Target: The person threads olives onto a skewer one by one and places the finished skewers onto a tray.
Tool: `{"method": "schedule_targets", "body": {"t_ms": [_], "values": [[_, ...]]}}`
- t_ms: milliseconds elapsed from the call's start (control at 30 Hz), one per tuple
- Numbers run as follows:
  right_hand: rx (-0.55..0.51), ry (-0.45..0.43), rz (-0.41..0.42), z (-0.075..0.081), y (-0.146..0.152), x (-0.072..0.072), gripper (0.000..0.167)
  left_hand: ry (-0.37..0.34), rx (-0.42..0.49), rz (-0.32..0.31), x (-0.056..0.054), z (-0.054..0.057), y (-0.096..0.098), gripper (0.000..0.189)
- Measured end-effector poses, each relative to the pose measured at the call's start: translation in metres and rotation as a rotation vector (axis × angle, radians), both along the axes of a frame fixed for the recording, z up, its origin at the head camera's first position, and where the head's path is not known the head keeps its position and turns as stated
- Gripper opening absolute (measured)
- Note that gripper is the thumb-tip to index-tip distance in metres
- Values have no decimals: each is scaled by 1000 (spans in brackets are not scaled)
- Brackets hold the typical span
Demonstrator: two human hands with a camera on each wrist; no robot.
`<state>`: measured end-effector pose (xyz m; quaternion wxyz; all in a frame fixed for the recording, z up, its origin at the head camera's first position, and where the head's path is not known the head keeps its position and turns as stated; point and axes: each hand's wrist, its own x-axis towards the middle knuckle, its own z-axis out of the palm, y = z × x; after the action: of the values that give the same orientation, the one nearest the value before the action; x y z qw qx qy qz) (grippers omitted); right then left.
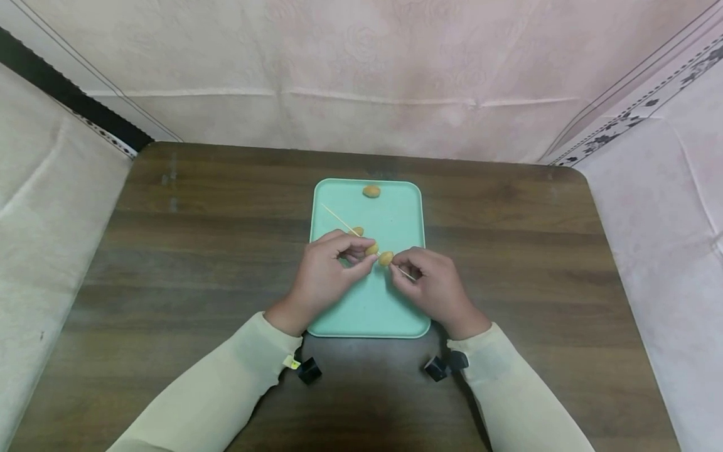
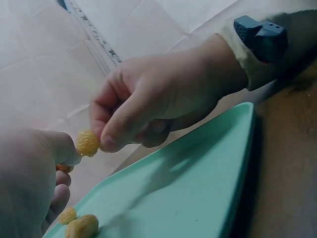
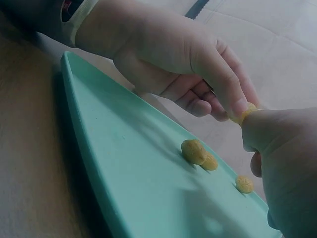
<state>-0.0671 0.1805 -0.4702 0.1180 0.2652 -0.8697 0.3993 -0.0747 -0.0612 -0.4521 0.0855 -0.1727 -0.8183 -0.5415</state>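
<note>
My left hand pinches a golden-brown, rough food ball between thumb and index finger. A thin wooden skewer slants from upper left, past both hands. Beside the left fingertips, a second food ball sits on the skewer. My right hand pinches the skewer right at this ball, its tail end showing below the fingers. In the left wrist view, the second ball fills the gap between both hands, above the tray. The left thumb and fingers partly hide the first ball.
A mint-green tray lies on a dark wooden table under the hands. Several more food balls rest on it, one near its far edge and a pair close together. Pale cloth hangs behind the table.
</note>
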Motion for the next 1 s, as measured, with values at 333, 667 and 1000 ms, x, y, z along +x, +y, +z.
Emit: {"method": "schedule_targets", "body": {"t_ms": [333,667,1000], "values": [[8,2,-13,3,-1,0,5,15,-20,-10,2,1,2,21],[4,9,-97,3,-2,-1,6,118,-43,-21,0,-1,1,26],[-25,-24,-220,-2,6,-7,5,45,-463,80,-11,0,-16,50]]}}
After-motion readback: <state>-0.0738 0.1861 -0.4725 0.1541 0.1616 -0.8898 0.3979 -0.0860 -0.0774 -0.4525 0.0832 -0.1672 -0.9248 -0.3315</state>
